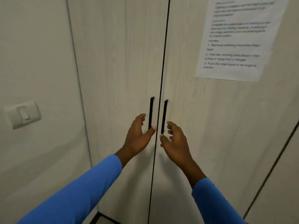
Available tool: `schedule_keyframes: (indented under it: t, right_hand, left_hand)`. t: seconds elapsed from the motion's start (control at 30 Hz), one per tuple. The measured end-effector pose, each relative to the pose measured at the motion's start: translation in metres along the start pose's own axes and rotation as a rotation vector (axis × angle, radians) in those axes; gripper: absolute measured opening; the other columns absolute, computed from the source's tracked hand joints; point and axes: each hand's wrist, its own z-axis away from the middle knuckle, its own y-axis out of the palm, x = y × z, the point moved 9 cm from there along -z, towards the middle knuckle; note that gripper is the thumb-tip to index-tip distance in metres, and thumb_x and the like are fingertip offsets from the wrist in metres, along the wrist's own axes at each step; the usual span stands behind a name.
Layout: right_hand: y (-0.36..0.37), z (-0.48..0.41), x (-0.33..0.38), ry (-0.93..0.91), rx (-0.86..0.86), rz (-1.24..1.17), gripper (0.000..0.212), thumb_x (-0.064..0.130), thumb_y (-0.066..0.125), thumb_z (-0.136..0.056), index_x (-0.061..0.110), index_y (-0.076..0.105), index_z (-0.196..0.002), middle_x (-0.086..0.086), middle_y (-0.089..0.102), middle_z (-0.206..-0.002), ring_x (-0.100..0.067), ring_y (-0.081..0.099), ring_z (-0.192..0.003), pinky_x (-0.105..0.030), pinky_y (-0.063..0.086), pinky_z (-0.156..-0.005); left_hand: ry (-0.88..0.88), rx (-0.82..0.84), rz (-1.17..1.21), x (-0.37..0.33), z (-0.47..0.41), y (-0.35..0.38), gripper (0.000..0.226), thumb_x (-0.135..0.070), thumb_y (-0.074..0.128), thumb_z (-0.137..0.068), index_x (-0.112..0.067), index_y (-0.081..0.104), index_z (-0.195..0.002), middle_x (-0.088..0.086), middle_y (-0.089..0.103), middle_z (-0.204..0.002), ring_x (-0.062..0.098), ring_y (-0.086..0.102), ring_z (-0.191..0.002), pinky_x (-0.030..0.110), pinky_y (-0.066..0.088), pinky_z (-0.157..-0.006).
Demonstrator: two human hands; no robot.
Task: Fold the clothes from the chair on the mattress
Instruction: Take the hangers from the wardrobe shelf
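Note:
No clothes, chair or mattress are in view. I face a pale wood-grain wardrobe with two closed doors. Each door carries a thin black vertical handle: the left handle (pixel 151 113) and the right handle (pixel 164 116). My left hand (pixel 139 136) reaches up beside the left handle, fingers loosely spread, thumb tip near the handle's lower end. My right hand (pixel 175 139) hovers just right of the right handle, fingers relaxed, thumb close to its bottom. Neither hand grips anything. Both arms wear blue sleeves.
A printed instruction sheet (pixel 234 38) is stuck high on the right door. A white light switch (pixel 23 114) sits on the wall to the left. Another closed door panel (pixel 278 159) lies at the far right. A strip of floor shows at the bottom.

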Motion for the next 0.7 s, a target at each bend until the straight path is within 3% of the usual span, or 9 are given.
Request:
schedule_keyframes:
  t: [0.17,0.27,0.4,0.47,0.6,0.7]
  right_hand:
    - [0.014,-0.078,-0.013,-0.027,-0.136,0.019,0.059,0.017,0.052,-0.106,0.021,0.028,-0.161,0.0,0.043,-0.152,-0.009,0.045,-0.134,-0.018,0.033,-0.105]
    - [0.017,-0.109,-0.021,-0.076,-0.248,0.024,0.048,0.022,0.052,-0.107,0.021,0.042,-0.154,0.005,0.055,-0.132,-0.009,0.055,-0.119,-0.02,0.042,-0.098]
    - [0.015,-0.121,-0.035,-0.139,-0.448,-0.019,0.024,0.018,0.059,-0.104,0.017,0.066,-0.126,0.008,0.065,-0.107,-0.01,0.064,-0.092,-0.032,0.058,-0.082]
    - [0.014,-0.122,-0.039,-0.164,-0.502,-0.03,0.016,0.012,0.061,-0.102,0.014,0.069,-0.115,0.004,0.066,-0.097,-0.011,0.063,-0.084,-0.034,0.058,-0.075]
    - [0.017,-0.123,-0.041,-0.124,-0.513,-0.04,0.015,0.012,0.06,-0.102,0.011,0.07,-0.114,0.001,0.067,-0.098,-0.006,0.063,-0.087,-0.014,0.05,-0.077]
    - [0.019,-0.119,-0.041,-0.043,-0.53,-0.061,0.015,0.017,0.061,-0.103,0.014,0.07,-0.114,0.002,0.069,-0.1,-0.006,0.065,-0.091,-0.015,0.051,-0.081]
  left_hand:
    - [-0.009,-0.099,-0.024,0.007,-0.09,0.01,0.061,-0.033,0.06,-0.104,-0.03,0.035,-0.159,0.001,0.048,-0.154,0.017,0.049,-0.138,0.039,0.042,-0.116]
    - [0.049,-0.176,-0.009,0.015,-0.118,0.022,0.044,-0.027,0.057,-0.106,-0.027,0.051,-0.149,-0.005,0.062,-0.136,0.011,0.06,-0.123,0.03,0.049,-0.107]
    - [0.078,-0.283,0.018,0.032,-0.128,0.025,0.021,-0.027,0.058,-0.105,-0.026,0.068,-0.122,-0.012,0.07,-0.104,0.003,0.066,-0.096,0.025,0.056,-0.087]
    - [0.11,-0.259,0.065,0.037,-0.134,0.026,0.017,-0.027,0.06,-0.104,-0.024,0.071,-0.117,-0.011,0.072,-0.101,0.004,0.068,-0.094,0.024,0.056,-0.084]
    - [0.155,-0.176,0.087,0.041,-0.143,0.026,0.019,-0.026,0.061,-0.104,-0.02,0.073,-0.116,-0.007,0.073,-0.099,0.006,0.068,-0.091,0.019,0.054,-0.08]
    - [0.155,-0.108,0.114,0.042,-0.145,0.027,0.019,-0.028,0.06,-0.104,-0.021,0.072,-0.116,-0.005,0.072,-0.095,0.006,0.067,-0.087,0.016,0.052,-0.076]
